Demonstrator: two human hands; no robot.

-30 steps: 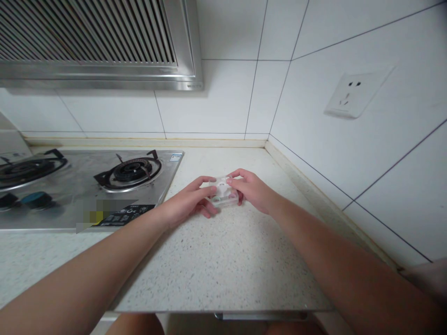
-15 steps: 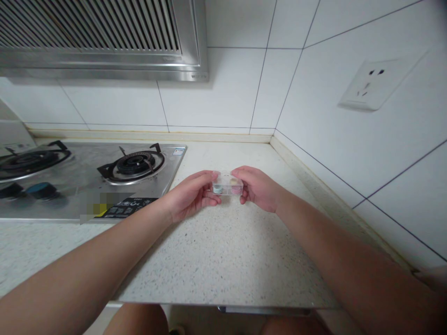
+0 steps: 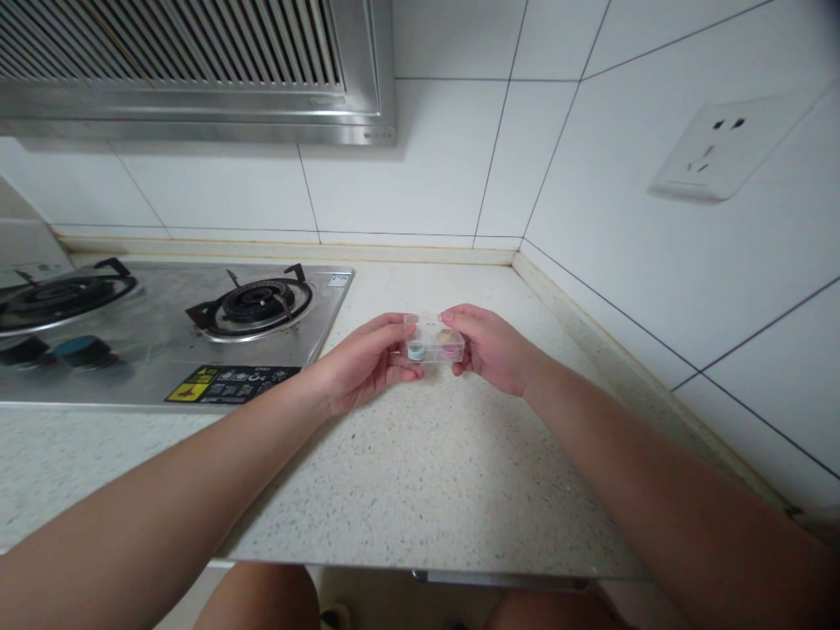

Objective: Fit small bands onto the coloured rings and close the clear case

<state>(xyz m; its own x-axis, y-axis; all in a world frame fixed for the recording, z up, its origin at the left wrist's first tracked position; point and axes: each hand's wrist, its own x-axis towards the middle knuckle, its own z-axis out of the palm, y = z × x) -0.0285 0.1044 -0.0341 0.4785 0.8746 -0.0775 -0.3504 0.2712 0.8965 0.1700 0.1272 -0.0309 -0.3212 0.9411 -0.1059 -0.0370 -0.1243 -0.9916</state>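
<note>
Between my two hands is a small clear plastic box (image 3: 433, 353), held above or on the countertop; which of the two I cannot tell. Inside it a pale green round item (image 3: 416, 352) shows at the left and a pink one (image 3: 451, 351) at the right, with something yellowish behind. My left hand (image 3: 374, 359) grips the box's left end, thumb on top and fingers below. At the right end my right hand (image 3: 489, 348) holds it the same way, its lower fingers partly hidden.
A speckled pale countertop (image 3: 420, 481) spreads under my arms. To the left is a steel gas stove (image 3: 164, 306) with black burners, below a range hood (image 3: 197, 114). White tiled walls meet at the back right corner, and a socket (image 3: 722, 144) is on the right wall.
The view has shifted slightly, so the whole scene sits a little differently. Both hands keep their hold on the clear box, whose pose is nearly the same.
</note>
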